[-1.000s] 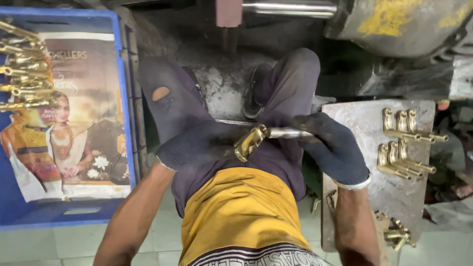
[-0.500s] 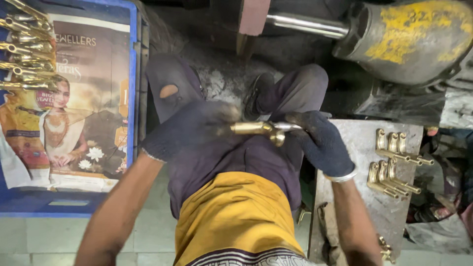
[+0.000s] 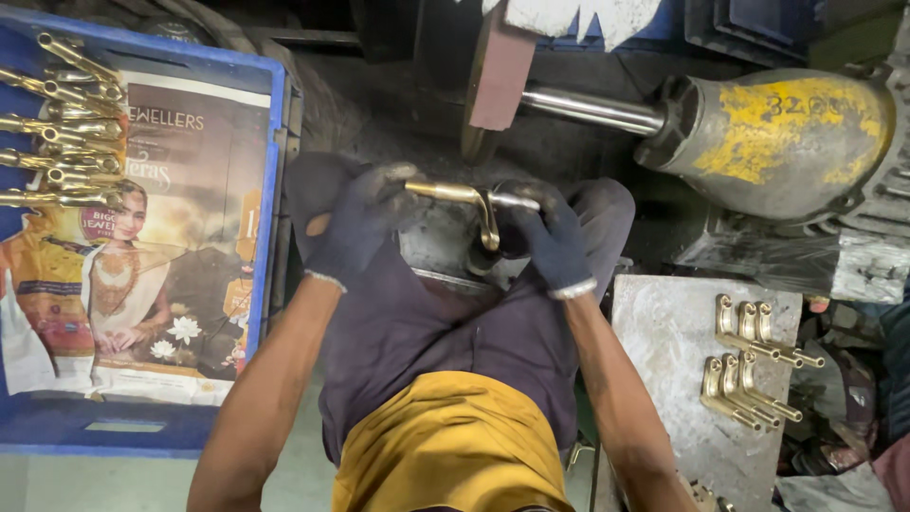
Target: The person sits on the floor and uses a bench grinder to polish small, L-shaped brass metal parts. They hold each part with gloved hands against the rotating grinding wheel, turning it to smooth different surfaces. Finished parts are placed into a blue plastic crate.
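Both gloved hands clench one brass handle: left hand grasps its long end, right hand its other end. Just above the grip hangs a polishing wheel; right of it, more brass handles lie on a metal slab.

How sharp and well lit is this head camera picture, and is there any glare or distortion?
Head view: mostly sharp; the brass handle between the gloved left hand and right hand glints softly; the floor around the polishing wheel sits in deep shadow; edges bow slightly from the wide lens.
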